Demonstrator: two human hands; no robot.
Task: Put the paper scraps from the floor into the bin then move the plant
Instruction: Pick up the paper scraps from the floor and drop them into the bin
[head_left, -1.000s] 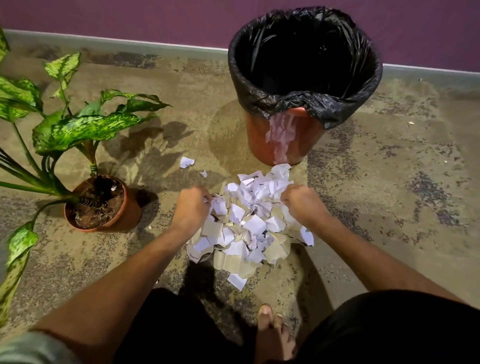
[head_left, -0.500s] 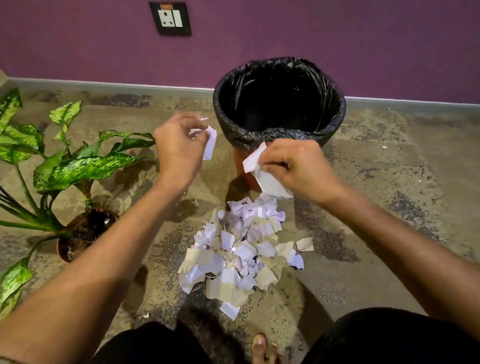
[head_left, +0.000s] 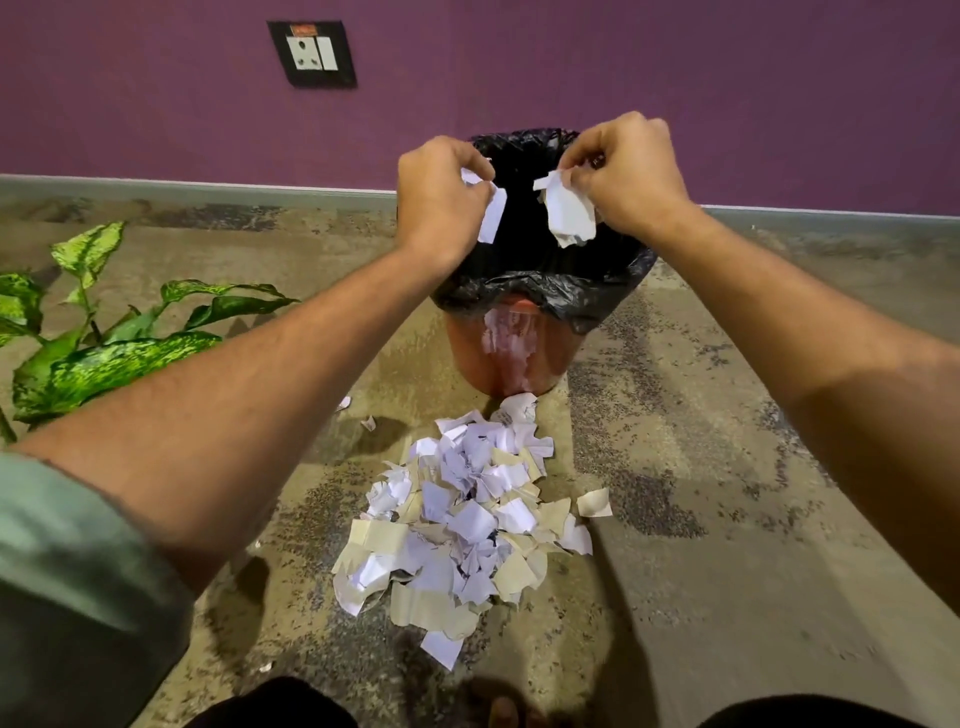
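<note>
Purple wall; hands (apparently pinching scraps)

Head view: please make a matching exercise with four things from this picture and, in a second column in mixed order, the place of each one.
Things:
1. left hand
2. paper pile
3. plant
4. wall socket

Places:
A. on the purple wall
B. on the floor before the bin
C. over the bin's mouth, holding a scrap
D. at the left edge of the view

Pairs: 1-C, 2-B, 3-D, 4-A
</note>
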